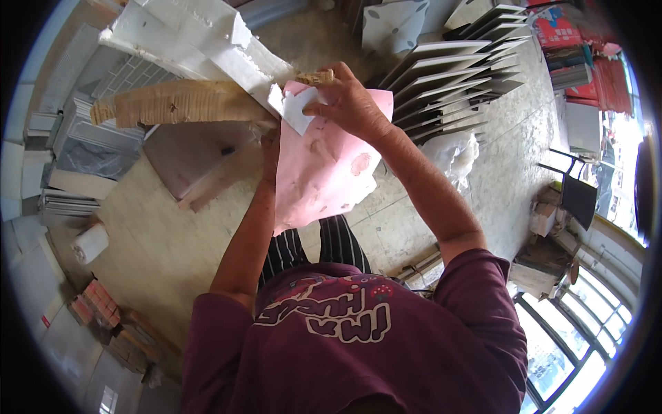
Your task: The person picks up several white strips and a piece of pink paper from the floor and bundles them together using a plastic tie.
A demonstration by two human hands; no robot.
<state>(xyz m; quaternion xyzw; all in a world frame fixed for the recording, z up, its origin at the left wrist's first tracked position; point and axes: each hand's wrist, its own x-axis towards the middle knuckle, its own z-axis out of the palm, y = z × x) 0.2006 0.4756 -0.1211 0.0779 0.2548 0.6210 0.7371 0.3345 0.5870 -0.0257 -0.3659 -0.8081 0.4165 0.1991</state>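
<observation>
A crumpled pink sheet (pixel 324 165) with stains and a torn lower edge hangs in front of me. My left hand (pixel 270 148) grips its left edge, the fingers mostly hidden behind it. My right hand (pixel 352 107) is closed at the top of the sheet, its thumb pressing on a white torn scrap (pixel 298 110). Under its fingers lies the end of a small brown cardboard piece (pixel 312 78). Up against the bundle, to the left, are a long white foam piece (pixel 200 41) with broken edges and a curved corrugated cardboard strip (pixel 172 102). How these are held is hidden.
Tiles or panels (pixel 441 76) stand in a slanted row at the far right, with clear plastic wrap (pixel 452 155) nearer. Brown flat cardboard (pixel 200 155) lies on the floor at left. Stacked tiles (pixel 93 148) line the left wall; a black chair (pixel 576 190) stands at right.
</observation>
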